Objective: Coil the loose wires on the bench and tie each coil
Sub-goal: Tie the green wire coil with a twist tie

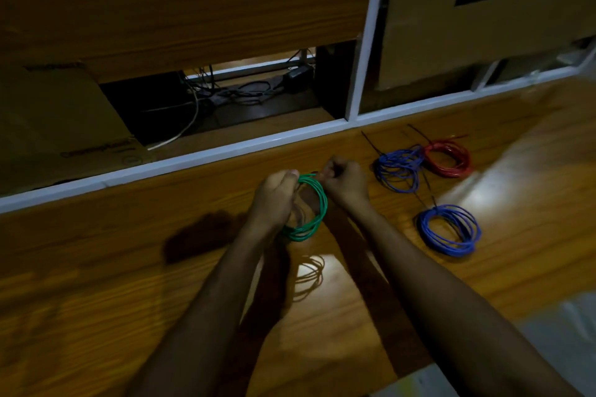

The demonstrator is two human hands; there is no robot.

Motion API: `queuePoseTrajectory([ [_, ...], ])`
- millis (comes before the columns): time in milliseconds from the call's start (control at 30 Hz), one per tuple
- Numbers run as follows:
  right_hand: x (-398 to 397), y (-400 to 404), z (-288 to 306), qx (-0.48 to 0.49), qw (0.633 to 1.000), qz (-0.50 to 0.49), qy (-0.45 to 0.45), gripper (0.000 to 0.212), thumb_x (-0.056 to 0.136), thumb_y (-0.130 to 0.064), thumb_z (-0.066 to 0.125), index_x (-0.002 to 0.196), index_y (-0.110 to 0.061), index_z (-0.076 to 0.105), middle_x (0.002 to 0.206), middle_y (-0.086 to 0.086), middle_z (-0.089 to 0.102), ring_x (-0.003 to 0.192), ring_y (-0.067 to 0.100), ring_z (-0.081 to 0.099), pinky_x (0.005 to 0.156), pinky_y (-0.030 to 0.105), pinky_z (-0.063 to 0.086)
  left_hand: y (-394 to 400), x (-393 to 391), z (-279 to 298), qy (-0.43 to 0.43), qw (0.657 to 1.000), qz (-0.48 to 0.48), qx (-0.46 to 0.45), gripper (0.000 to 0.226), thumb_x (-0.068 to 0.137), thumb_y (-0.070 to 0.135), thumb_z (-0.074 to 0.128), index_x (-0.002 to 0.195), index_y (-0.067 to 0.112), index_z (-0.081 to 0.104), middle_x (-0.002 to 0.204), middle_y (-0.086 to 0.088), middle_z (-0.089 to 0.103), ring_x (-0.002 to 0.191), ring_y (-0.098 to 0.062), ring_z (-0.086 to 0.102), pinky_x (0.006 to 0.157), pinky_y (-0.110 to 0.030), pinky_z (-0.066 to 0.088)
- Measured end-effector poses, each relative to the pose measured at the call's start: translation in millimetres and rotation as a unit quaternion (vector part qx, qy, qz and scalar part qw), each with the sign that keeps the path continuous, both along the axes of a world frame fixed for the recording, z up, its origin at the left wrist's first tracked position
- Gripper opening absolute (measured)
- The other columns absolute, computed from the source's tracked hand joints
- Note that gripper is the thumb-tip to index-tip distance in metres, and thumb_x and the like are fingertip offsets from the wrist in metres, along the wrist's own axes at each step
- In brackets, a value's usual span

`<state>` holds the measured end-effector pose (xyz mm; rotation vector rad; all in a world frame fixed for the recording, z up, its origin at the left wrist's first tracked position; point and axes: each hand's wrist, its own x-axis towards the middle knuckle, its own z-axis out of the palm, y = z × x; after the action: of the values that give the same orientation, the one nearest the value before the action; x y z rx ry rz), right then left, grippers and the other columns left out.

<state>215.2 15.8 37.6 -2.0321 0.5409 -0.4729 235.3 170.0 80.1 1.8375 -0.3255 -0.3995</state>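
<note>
The green wire coil [314,208] was held above the bench [129,267] between both hands. The left hand [277,196] gripped its left side; the right hand [346,182] pinched its top. 3 coils lay to the right: 2 blue [400,167] [450,229], 1 red [446,158].

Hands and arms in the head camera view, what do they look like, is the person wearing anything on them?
Both forearms are bare for as far as the frame shows them; no sleeves or cuffs are visible. The left hand and right hand wear no gloves, and no watch, bracelet or ring can be made out, though the light is dim and the picture slightly blurred.
</note>
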Motion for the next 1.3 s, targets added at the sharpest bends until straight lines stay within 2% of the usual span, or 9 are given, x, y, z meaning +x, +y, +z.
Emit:
queuePoseTrajectory([
  [100,-47.5,-35.9,16.8,0.015,0.998,-0.036,-0.049,0.011,0.076,-0.007,0.071,0.082,-0.015,0.073,0.067,0.001,0.069,0.054,-0.001,0.06,0.051,0.011,0.047,-35.0,-22.2,0.9,-0.001,0.998,-0.06,-0.018,0.034,0.1,0.041,0.042,0.077,0.023,0.059,0.075,-0.007,0.059,0.072,-0.026,0.058,0.067,-0.038,0.042],
  [200,-93.0,-78.3,24.8,0.023,0.997,-0.055,-0.048,0.011,0.075,-0.012,0.076,0.086,-0.016,0.077,0.074,-0.003,0.074,0.064,0.002,0.068,0.064,0.023,0.057,-76.0,-53.8,3.7,-0.003,0.993,-0.115,-0.019,0.038,0.1,0.047,0.041,0.082,0.019,0.06,0.087,-0.014,0.066,0.082,-0.03,0.064,0.074,-0.043,0.049],
  [300,-142.0,-117.1,34.1,0.052,0.995,-0.052,-0.071,0.015,0.082,-0.006,0.076,0.097,-0.006,0.076,0.078,0.005,0.074,0.068,0.008,0.07,0.066,0.027,0.056,-115.5,-87.9,5.6,-0.014,0.989,-0.144,-0.042,0.038,0.102,0.044,0.042,0.073,0.022,0.052,0.068,-0.001,0.05,0.061,-0.017,0.048,0.06,-0.037,0.036],
  [400,-198.3,-150.3,49.8,0.071,0.987,-0.101,-0.103,0.012,0.088,0.0,0.071,0.1,0.004,0.072,0.078,0.016,0.072,0.063,0.009,0.071,0.062,0.024,0.058,-160.3,-128.5,6.5,-0.014,0.981,-0.181,-0.065,0.035,0.1,0.04,0.047,0.069,0.023,0.051,0.061,0.004,0.046,0.055,-0.013,0.044,0.057,-0.032,0.031],
  [567,-284.1,-215.6,57.8,-0.026,0.978,-0.176,-0.105,0.011,0.085,-0.02,0.078,0.095,-0.016,0.079,0.08,0.002,0.076,0.07,0.016,0.073,0.071,0.034,0.061,-229.8,-209.6,17.3,0.02,0.97,-0.222,-0.093,0.037,0.104,0.027,0.047,0.068,0.018,0.044,0.046,0.011,0.032,0.039,-0.007,0.026,0.044,-0.023,0.019],
  [767,-367.2,-290.4,52.9,-0.033,0.966,-0.231,-0.114,0.012,0.084,-0.022,0.079,0.095,-0.017,0.08,0.084,0.002,0.077,0.075,0.012,0.074,0.077,0.042,0.062,-303.7,-297.1,21.2,0.028,0.966,-0.236,-0.098,0.043,0.105,0.033,0.044,0.067,0.014,0.051,0.044,0.011,0.032,0.036,-0.008,0.024,0.044,-0.021,0.019],
  [867,-401.0,-323.8,53.5,-0.024,0.965,-0.231,-0.122,0.014,0.086,-0.021,0.077,0.098,-0.014,0.079,0.086,0.004,0.077,0.077,0.013,0.074,0.077,0.039,0.062,-333.2,-324.1,16.8,-0.004,0.972,-0.218,-0.087,0.047,0.105,0.039,0.043,0.065,0.016,0.056,0.042,0.011,0.036,0.038,-0.008,0.028,0.049,-0.028,0.02],
  [1033,-426.7,-362.2,69.7,0.003,0.962,-0.234,-0.138,0.018,0.087,-0.017,0.076,0.102,-0.007,0.078,0.088,0.006,0.076,0.078,0.012,0.074,0.074,0.032,0.063,-359.7,-346.5,17.7,-0.024,0.974,-0.217,-0.066,0.044,0.102,0.034,0.049,0.061,0.021,0.056,0.044,0.011,0.035,0.041,-0.011,0.028,0.051,-0.031,0.021],
  [1300,-424.5,-385.7,83.8,0.021,0.954,-0.27,-0.128,0.012,0.088,-0.016,0.074,0.1,-0.013,0.077,0.086,0.004,0.075,0.074,0.01,0.074,0.069,0.025,0.062,-375.2,-344.0,21.4,-0.012,0.967,-0.241,-0.079,0.039,0.101,0.032,0.049,0.066,0.017,0.052,0.046,0.007,0.031,0.04,-0.014,0.025,0.05,-0.032,0.022],
])
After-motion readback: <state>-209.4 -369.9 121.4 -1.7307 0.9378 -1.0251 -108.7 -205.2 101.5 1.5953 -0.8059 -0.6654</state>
